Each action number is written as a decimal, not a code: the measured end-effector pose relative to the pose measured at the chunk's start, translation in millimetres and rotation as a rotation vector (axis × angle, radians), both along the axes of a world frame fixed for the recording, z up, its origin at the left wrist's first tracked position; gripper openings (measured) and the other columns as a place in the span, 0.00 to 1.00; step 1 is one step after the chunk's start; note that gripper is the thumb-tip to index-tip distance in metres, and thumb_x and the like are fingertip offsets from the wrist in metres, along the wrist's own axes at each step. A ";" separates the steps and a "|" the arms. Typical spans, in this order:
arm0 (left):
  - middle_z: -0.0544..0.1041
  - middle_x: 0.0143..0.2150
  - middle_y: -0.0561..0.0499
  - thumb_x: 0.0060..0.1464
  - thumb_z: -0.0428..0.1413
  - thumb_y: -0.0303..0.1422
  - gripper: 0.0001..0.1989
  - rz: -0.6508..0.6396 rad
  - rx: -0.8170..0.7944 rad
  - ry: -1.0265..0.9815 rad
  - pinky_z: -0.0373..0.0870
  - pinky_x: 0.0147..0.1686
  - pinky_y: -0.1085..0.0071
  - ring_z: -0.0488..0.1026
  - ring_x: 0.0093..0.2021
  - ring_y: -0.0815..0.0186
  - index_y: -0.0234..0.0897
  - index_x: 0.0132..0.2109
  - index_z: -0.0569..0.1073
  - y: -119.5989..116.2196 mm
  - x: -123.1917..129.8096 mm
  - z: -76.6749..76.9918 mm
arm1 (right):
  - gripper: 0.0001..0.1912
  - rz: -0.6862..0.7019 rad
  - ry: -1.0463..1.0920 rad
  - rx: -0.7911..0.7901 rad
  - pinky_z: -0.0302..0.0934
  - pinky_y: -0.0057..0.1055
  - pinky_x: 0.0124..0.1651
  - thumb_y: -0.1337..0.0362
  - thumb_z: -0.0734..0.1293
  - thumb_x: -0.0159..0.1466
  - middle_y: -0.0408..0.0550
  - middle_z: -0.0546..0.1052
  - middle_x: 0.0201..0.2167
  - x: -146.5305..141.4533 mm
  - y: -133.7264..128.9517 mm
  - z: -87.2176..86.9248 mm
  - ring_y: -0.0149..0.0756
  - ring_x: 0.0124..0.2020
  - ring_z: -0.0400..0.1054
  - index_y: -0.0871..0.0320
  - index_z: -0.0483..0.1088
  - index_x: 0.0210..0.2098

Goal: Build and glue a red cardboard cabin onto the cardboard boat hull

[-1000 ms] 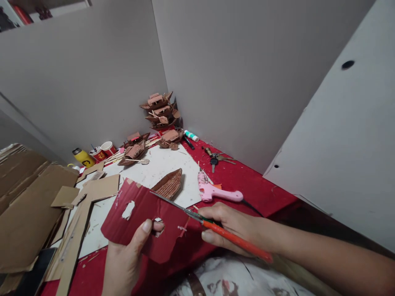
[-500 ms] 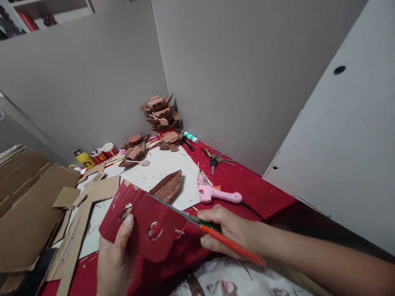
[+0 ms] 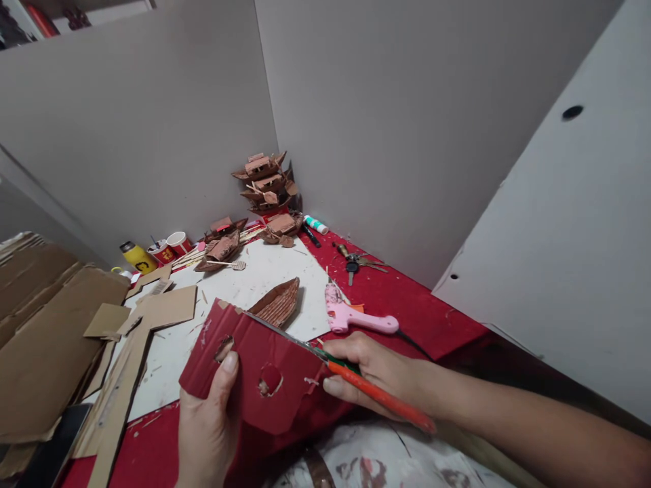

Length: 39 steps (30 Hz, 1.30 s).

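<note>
My left hand (image 3: 213, 413) pinches a red piece of cardboard (image 3: 244, 362) by its left side, thumb on top near one of two ragged holes. In my right hand (image 3: 371, 373) is a pair of scissors (image 3: 376, 394) with an orange and a green handle. The scissor blades lie along the upper edge of the cardboard, pointing up and left. Just beyond that edge a small brown boat hull (image 3: 277, 303) rests on the white board (image 3: 178, 366).
A pink glue gun (image 3: 356, 317) lies on the red cloth (image 3: 432, 318), near keys (image 3: 352, 266). Finished model boats (image 3: 262, 179) are stacked in the corner. Cardboard strips (image 3: 119, 386) and a big folded cardboard (image 3: 55, 346) occupy the left. A yellow bottle (image 3: 137, 257) stands behind.
My left hand has moved the red cardboard to the right, deeper between the scissor blades. The blades look more closed along its upper edge. My right hand has barely moved.
</note>
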<state>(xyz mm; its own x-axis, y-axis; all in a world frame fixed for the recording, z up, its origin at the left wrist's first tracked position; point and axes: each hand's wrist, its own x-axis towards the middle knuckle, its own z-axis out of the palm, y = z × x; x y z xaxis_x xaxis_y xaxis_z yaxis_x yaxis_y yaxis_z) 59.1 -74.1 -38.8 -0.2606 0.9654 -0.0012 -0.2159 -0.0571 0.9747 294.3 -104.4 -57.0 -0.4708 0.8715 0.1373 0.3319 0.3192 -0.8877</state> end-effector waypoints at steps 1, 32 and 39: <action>0.81 0.44 0.51 0.41 0.69 0.39 0.22 -0.003 0.007 0.017 0.70 0.54 0.61 0.76 0.49 0.58 0.42 0.46 0.78 0.4 -1.0 -1.0 | 0.20 -0.003 0.014 -0.008 0.53 0.25 0.28 0.47 0.63 0.64 0.39 0.59 0.23 -0.7 -0.1 -2.2 0.28 0.25 0.52 0.59 0.61 0.28; 0.82 0.44 0.48 0.42 0.69 0.38 0.22 -0.158 -0.093 -0.064 0.71 0.54 0.59 0.77 0.47 0.56 0.39 0.46 0.79 -8.0 -0.9 -12.6 | 0.15 -0.031 -0.043 0.067 0.58 0.26 0.30 0.54 0.64 0.63 0.44 0.70 0.25 -5.0 -0.5 -0.1 0.30 0.26 0.60 0.61 0.67 0.31; 0.82 0.45 0.48 0.41 0.70 0.36 0.22 -0.228 -0.116 -0.132 0.73 0.52 0.58 0.77 0.49 0.55 0.40 0.46 0.79 -12.5 4.3 -11.3 | 0.10 -0.043 -0.114 0.049 0.52 0.25 0.27 0.60 0.61 0.63 0.40 0.65 0.23 -1.6 -1.1 2.7 0.28 0.24 0.54 0.58 0.60 0.28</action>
